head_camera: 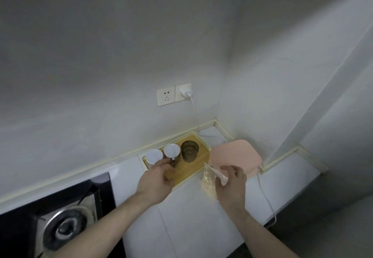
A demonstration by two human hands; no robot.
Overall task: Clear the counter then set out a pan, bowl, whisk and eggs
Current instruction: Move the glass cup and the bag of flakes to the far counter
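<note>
Far left on your white tiled desk there's the black glass gas hob with its round metal burner. Next along, your left hand is reaching onto the yellow-rimmed wooden tray against the wall, fingers curled around the small jar with a white lid. Just left of it sits a second white-lidded jar, and to the right on the same tray a dark ribbed glass tumbler stands upright. Then your right hand pinches a clear plastic bag of pale grainy stuff, held up just off the desk beside the tray. Behind that hand a pink rounded-square plastic box sits near the corner. A white charger cable runs from the wall socket down past the box and off the desk edge.
</note>
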